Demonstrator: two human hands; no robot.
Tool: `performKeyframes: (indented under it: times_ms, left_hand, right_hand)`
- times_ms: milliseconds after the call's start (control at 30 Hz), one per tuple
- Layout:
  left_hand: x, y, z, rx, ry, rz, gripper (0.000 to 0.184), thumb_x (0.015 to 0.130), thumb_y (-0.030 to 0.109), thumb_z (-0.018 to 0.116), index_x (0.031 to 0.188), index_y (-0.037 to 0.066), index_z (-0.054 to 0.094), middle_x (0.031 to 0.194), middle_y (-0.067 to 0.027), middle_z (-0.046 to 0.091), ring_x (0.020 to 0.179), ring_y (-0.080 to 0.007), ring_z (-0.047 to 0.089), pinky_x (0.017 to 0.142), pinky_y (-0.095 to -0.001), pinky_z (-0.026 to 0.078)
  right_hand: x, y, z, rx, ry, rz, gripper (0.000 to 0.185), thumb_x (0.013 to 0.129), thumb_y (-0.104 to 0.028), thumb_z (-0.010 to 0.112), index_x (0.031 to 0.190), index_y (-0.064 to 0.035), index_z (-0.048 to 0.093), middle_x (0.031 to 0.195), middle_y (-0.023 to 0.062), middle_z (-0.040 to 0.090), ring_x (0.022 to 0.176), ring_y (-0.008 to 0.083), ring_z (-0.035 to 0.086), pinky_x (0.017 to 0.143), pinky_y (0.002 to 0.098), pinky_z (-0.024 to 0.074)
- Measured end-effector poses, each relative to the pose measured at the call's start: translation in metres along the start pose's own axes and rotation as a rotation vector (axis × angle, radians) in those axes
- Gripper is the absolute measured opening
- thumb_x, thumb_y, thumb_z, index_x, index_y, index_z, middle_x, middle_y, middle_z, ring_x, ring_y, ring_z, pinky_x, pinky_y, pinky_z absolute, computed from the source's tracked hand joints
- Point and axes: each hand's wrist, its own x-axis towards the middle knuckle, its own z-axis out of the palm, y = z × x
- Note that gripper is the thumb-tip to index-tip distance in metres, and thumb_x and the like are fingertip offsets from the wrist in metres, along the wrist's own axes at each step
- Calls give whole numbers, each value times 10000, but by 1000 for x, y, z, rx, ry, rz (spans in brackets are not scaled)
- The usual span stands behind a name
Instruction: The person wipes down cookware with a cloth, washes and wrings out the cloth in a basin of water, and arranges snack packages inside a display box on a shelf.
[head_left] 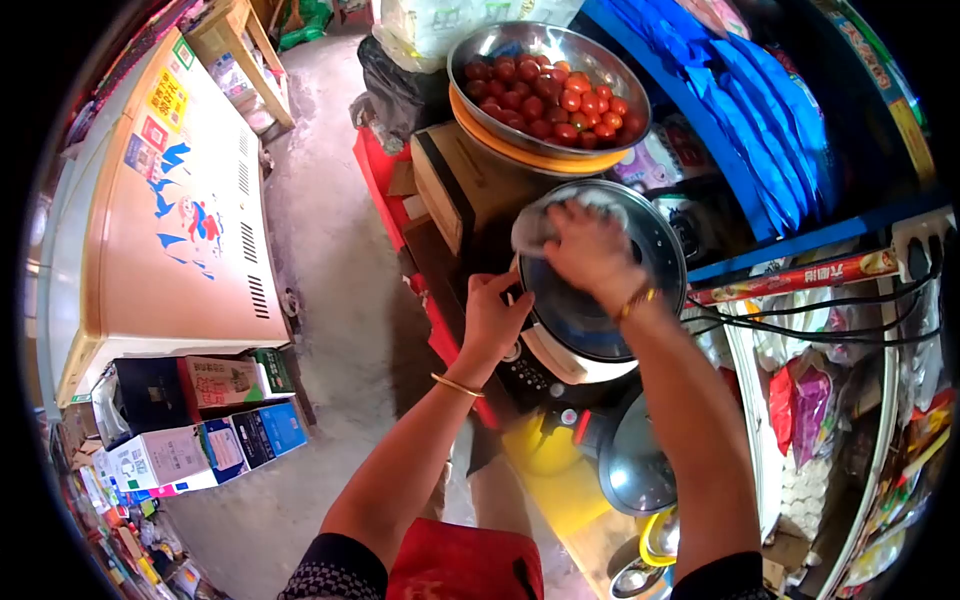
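A round dark glass lid (655, 250) with a metal rim covers a white electric cooker (565, 357) in front of me. My right hand (592, 250) presses a whitish cloth (535, 225) onto the upper left of the lid; the hand is slightly blurred. At the lid's left edge, my left hand (495, 318) pinches the rim between thumb and fingers. A steel bowl of red tomatoes (545, 95) stands just behind the lid, on an orange-rimmed basin (535, 155).
A cardboard box (450, 185) sits left of the cooker. Nearer me are a dark pan (640, 460) and a yellow surface (545, 450). Blue bags (735, 110) and black cables (830, 325) lie to the right. A white freezer (180, 230) stands across the floor at left.
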Motion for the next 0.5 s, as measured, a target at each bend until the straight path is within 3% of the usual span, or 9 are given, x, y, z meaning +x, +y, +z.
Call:
performKeyframes:
  times_ms: [100, 167, 233, 267, 300, 433, 467, 500]
  left_hand:
    - [-3, 4, 3, -16, 96, -33, 405, 708, 133, 727, 1101, 67, 654, 1030, -161, 522, 975, -292, 532, 870, -344, 445]
    - [-1, 5, 3, -44, 140, -72, 461, 712, 138, 722, 1153, 51, 620, 1049, -164, 516, 992, -297, 536, 880, -347, 443]
    - [0, 10, 3, -58, 128, -87, 490, 717, 146, 715, 1178, 32, 596, 1046, -163, 521, 1005, -301, 539, 891, -351, 438]
    - [1, 13, 1, -45, 123, -86, 471, 722, 135, 705, 1168, 30, 596, 1057, -176, 514, 1001, -317, 537, 890, -354, 442]
    - [1, 13, 1, -30, 112, -89, 452, 727, 123, 695, 1158, 28, 596, 1068, -190, 508, 996, -333, 536, 890, -357, 447]
    - [5, -3, 9, 49, 128, 12, 430, 736, 134, 691, 1141, 22, 602, 1058, -193, 524, 1010, -334, 536, 898, -369, 441]
    - [6, -8, 10, 64, 101, 4, 430, 736, 134, 691, 1141, 22, 602, 1058, -193, 524, 1010, -334, 536, 898, -369, 441]
    - [10, -13, 12, 73, 113, 40, 437, 751, 144, 694, 1148, -8, 595, 1038, -198, 570, 986, -318, 565, 880, -366, 447]
  right_hand:
    - [32, 58, 6, 126, -74, 162, 358, 836, -283, 494, 1117, -83, 590, 1055, 206, 627, 999, 369, 603, 867, 464, 472]
    - [22, 91, -6, 225, -198, 408, 491, 846, -309, 505, 1262, -47, 508, 1220, 225, 555, 1132, 377, 526, 951, 397, 424]
    - [-13, 126, 14, 382, 31, 408, 511, 852, -323, 517, 1280, -45, 491, 1216, 230, 556, 1141, 384, 517, 958, 394, 412]
    - [-32, 133, 28, 400, 172, 399, 475, 845, -314, 543, 1237, -45, 520, 1059, 212, 616, 999, 365, 579, 887, 415, 442]
    - [-53, 123, 25, 460, 200, 410, 455, 828, -230, 578, 1239, -47, 508, 1032, 203, 616, 985, 358, 569, 879, 413, 436]
    - [-135, 60, 56, 257, 575, 247, 451, 780, -102, 576, 1214, -8, 491, 1122, 197, 554, 997, 375, 520, 869, 457, 405]
    - [-151, 33, 51, 320, 497, 306, 484, 713, -76, 599, 1187, -26, 513, 1097, 176, 560, 1011, 361, 518, 883, 444, 409]
    - [-164, 15, 56, 247, 502, 235, 497, 660, -64, 618, 1151, -43, 545, 1097, 153, 563, 1036, 347, 509, 895, 429, 404]
